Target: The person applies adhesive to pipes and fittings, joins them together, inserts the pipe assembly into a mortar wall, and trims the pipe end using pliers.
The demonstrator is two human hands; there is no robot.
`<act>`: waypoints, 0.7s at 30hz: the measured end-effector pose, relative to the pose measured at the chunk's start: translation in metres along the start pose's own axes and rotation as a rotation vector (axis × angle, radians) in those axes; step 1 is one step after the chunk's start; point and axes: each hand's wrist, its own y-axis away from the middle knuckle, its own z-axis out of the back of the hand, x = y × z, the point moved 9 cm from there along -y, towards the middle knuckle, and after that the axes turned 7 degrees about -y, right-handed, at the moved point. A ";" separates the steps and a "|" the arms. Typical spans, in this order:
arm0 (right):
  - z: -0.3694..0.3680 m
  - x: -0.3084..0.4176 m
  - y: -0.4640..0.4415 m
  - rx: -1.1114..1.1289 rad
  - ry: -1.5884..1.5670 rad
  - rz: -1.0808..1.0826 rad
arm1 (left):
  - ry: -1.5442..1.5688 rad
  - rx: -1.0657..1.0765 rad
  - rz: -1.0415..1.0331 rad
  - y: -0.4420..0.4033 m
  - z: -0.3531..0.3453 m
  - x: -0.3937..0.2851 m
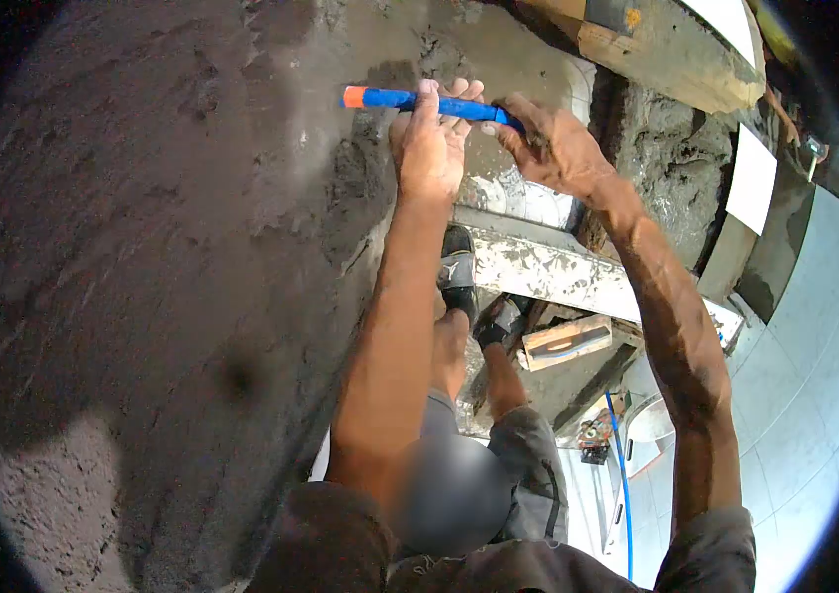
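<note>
A blue tool with an orange end, of a kind I cannot make out, lies across both of my hands near the top middle. My left hand has its thumb over the tool's middle and its fingers behind it, closed on it. At the tool's right end, my right hand grips it with thumb and fingers. The orange end points left, toward a wall of wet grey mortar.
Below my hands runs a mortar-splashed white board, with my sandalled feet beside it. A wooden float lies near them. Mortar fills a trough at the right. A blue hose and a white bucket are lower right.
</note>
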 end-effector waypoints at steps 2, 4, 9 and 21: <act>0.001 0.000 -0.005 0.005 -0.040 -0.033 | -0.047 -0.029 0.010 -0.002 0.000 -0.002; 0.003 0.002 -0.007 0.009 -0.135 -0.071 | -0.055 -0.075 0.008 0.001 -0.002 -0.005; 0.004 0.000 -0.009 0.041 -0.122 -0.072 | -0.090 -0.144 -0.025 -0.001 0.000 -0.005; 0.054 0.008 0.089 -0.509 -0.252 -0.290 | 0.242 0.057 0.131 0.007 0.012 -0.011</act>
